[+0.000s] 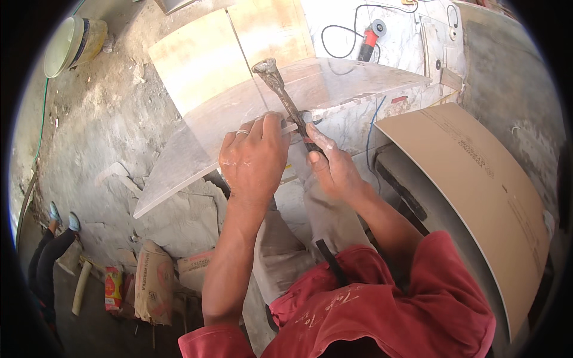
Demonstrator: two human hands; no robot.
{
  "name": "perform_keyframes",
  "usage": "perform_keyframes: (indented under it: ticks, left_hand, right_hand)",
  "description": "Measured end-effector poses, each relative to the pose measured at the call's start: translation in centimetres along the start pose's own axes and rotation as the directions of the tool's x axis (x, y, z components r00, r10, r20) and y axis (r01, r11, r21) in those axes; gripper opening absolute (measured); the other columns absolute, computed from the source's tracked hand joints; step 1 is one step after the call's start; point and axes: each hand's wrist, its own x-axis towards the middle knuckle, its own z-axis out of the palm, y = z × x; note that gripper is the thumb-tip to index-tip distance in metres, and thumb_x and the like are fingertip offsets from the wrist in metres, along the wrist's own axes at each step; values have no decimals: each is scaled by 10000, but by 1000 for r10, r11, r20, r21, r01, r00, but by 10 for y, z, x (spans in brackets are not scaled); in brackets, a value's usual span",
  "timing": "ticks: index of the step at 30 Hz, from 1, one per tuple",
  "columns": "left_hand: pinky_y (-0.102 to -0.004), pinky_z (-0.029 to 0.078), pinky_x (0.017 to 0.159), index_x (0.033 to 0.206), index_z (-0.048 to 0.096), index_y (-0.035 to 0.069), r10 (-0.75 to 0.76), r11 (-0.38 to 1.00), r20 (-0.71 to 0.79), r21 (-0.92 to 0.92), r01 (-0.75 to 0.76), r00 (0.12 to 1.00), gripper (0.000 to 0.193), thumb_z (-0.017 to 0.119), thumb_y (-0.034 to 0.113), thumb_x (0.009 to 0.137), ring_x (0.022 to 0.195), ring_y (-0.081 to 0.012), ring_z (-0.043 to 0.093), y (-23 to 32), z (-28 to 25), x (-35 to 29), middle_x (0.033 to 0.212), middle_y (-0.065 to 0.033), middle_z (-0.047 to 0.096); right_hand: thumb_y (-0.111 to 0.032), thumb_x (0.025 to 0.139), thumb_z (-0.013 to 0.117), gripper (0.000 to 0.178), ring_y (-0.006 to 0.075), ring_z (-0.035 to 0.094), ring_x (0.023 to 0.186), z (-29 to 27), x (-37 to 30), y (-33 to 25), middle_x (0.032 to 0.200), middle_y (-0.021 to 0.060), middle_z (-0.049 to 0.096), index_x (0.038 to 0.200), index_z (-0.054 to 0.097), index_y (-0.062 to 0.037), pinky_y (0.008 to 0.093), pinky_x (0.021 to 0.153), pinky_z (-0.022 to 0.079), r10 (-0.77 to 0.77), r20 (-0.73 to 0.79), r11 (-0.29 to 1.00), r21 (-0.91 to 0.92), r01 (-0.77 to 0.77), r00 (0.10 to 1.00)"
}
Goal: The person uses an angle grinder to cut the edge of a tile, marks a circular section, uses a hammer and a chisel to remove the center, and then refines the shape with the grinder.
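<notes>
Tool (289, 106) in right hand (335, 167), left hand (255, 154) on pale slab (206, 134)

Dark and dusty, the tool crosses the slab's near edge just above the middle of the view, its flared end pointing toward 11 o'clock. The right hand is closed around its lower end. The left hand, a ring on one finger, bends its fingers over that same edge, just beside the tool; whether they clamp the slab from below is hidden.

The slab spreads across 12 o'clock, its straight near edge toward the person and one pointed corner toward 9 o'clock. Past it at 12 lie light-coloured boards (191, 62); at 1 o'clock, a red and black angle grinder (370, 40) with a dark cable. A whitish bucket (61, 48) lies tipped at 10. At 3 o'clock is a bowed brown cardboard sheet (471, 173). Toward 8 o'clock stands a brown paper sack (153, 280), with another person's legs (51, 259) farther out.
</notes>
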Motion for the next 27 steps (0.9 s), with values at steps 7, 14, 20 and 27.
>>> perform_keyframes:
  ticks: [7,14,20,27]
  left_hand:
    - [-345,492,656,951,660,154,-9,1000,12,-27,10,1000,244,772,191,738,737,-203,692,2,-3,-6,813,-28,724]
    - [-322,447,603,823,585,135,11,1000,-25,-25,-11,1000,227,773,206,719,644,-184,646,0,2,-7,730,-10,670]
    - [-320,445,596,837,580,134,17,1000,-59,-21,-19,998,254,789,224,724,638,-185,645,1,1,0,711,-22,667]
    - [-324,434,580,835,570,130,51,999,-81,13,-50,995,261,785,231,728,609,-183,623,0,2,0,679,-19,640]
  right_hand:
    - [-71,1017,473,437,405,576,1227,-2,-1,-8,1413,280,502,1424,370,48,449,1045,455,127,104,985,100,-138,986]
    - [-59,1007,490,452,396,576,1237,-5,-8,-6,1393,257,535,1432,372,40,443,1031,468,172,139,983,41,-179,975]
    - [-73,1002,513,430,385,594,1216,-3,1,11,1411,258,519,1400,415,57,427,1046,463,66,105,998,10,-67,992]
    - [-80,1008,500,431,375,587,1232,0,1,7,1418,248,518,1410,399,36,434,1042,465,8,74,1000,7,-8,997]
